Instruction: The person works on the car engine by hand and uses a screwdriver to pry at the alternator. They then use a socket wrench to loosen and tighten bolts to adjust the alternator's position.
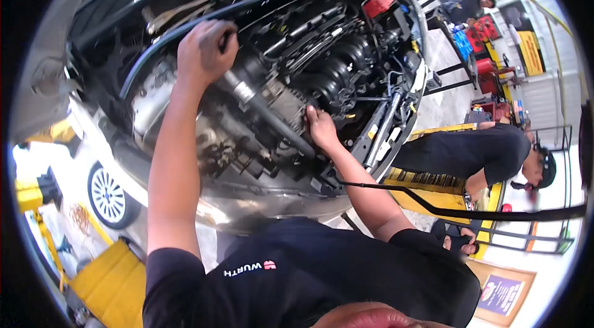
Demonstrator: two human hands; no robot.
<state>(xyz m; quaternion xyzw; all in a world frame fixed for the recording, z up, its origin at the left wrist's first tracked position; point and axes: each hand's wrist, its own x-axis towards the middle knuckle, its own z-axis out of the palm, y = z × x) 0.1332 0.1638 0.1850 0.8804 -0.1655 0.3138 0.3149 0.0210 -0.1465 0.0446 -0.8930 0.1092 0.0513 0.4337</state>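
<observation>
My left hand (207, 53) is raised over the open engine bay, its fingers curled into a fist. What it grips, if anything, is hidden. Just below it runs a thick dark hose (272, 119) with a silvery label or band (243, 92) near its upper end. My right hand (320, 127) reaches in lower down, fingers bent together at the edge of a grey boxy part (281, 105), beside the hose. Whatever lies under those fingertips does not show. A black ribbed intake manifold (346, 68) sits beyond my right hand.
A black hood prop rod (458, 211) crosses at the right. A person in dark clothes (476, 155) bends over a yellow cabinet (427, 195); other people are farther back. At lower left stand a car wheel (106, 194) and yellow equipment (114, 285). A red cover (376, 5) marks the bay's far corner.
</observation>
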